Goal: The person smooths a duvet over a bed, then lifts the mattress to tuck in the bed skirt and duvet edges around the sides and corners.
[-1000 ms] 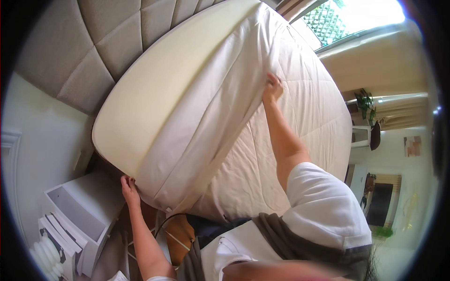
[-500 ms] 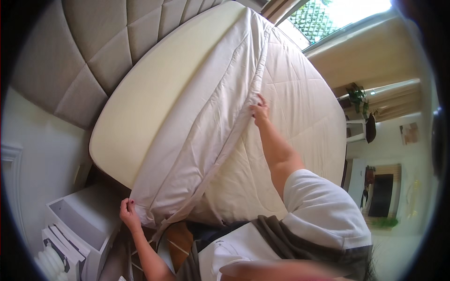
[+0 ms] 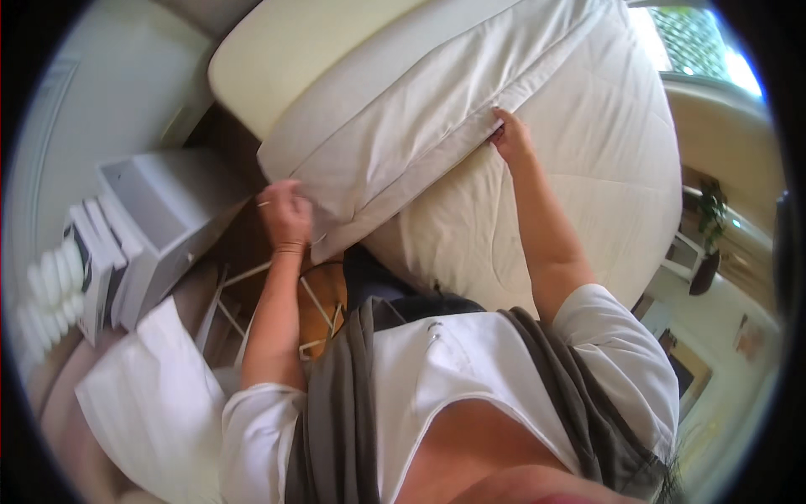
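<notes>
A white fitted sheet (image 3: pixel 390 126) lies in a wide, wrinkled band across the cream mattress (image 3: pixel 588 168). My right hand (image 3: pixel 512 139) is closed on the sheet's hemmed edge, out over the mattress, with the arm stretched forward. At the near left corner, my left hand (image 3: pixel 285 214) grips the sheet's side edge. Its fingertips are partly hidden and slightly blurred. Beyond the sheet, towards the top, a smooth pale cream surface (image 3: pixel 294 50) of the mattress is bare.
A grey bedside cabinet (image 3: pixel 168 197) stands to the left, with books (image 3: pixel 105 252) and a white ribbed object (image 3: pixel 54 286) beside it. White cloth (image 3: pixel 151 395) lies at the lower left. Thin white metal legs (image 3: pixel 311 294) show below my left hand. A window (image 3: pixel 688 42) is at the upper right.
My view has shifted down and to the left. My left hand has moved from the sheet's corner along its side, closer to my body. My right hand still holds the hem.
</notes>
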`<act>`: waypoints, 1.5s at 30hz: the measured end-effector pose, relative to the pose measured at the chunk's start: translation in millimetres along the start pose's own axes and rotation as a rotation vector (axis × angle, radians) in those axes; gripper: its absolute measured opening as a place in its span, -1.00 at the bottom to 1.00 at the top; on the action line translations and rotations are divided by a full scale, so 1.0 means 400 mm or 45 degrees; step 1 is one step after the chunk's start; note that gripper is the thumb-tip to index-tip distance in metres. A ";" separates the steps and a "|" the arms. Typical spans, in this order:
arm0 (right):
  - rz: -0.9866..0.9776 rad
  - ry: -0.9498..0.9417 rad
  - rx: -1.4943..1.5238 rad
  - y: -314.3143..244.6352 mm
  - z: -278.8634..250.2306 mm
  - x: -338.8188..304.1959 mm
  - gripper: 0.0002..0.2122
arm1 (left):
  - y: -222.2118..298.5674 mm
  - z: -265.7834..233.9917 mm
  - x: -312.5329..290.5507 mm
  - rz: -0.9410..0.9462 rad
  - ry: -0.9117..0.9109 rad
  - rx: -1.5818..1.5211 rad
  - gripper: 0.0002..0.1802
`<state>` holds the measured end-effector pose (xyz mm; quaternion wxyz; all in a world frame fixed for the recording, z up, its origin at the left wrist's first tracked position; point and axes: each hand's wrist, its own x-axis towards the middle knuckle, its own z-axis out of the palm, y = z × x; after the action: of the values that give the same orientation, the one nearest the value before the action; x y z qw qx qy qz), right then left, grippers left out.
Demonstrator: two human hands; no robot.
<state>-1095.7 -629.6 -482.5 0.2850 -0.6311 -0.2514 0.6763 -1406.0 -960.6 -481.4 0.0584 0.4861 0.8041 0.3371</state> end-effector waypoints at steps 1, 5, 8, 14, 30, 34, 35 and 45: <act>0.032 -0.042 -0.010 0.014 0.049 -0.035 -0.67 | 0.045 -0.005 -0.029 0.145 -0.144 -0.094 -0.71; -0.032 -0.111 -0.039 0.066 0.136 -0.134 -0.67 | 0.169 0.020 -0.135 0.196 -0.324 -0.014 -0.40; -0.066 -0.229 0.105 0.092 0.134 -0.127 -0.64 | 0.149 0.071 -0.204 0.158 -0.517 -0.152 -0.38; -0.053 -0.221 -0.010 0.116 0.030 -0.064 -0.61 | 0.217 0.088 -0.204 -0.068 -0.477 -0.100 -0.52; 0.066 -0.097 -0.675 0.000 0.039 0.024 -0.35 | -0.004 0.049 -0.042 -0.398 -0.001 -0.228 -0.70; -0.041 0.121 -0.132 -0.046 0.015 0.116 -0.44 | -0.154 0.016 0.102 -0.265 0.222 -0.157 -0.69; -0.022 0.174 -0.110 -0.060 0.041 0.117 -0.44 | -0.188 0.011 0.110 -0.293 0.208 -0.132 -0.69; -1.078 1.172 -1.541 -0.125 0.225 -0.003 -0.41 | -0.201 -0.034 0.110 -0.620 0.085 -0.108 -0.87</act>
<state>-1182.0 -593.3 -439.6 0.2015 -0.7382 -0.6410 -0.0589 -1494.3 -955.2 -508.8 0.1317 0.2636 0.8843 0.3623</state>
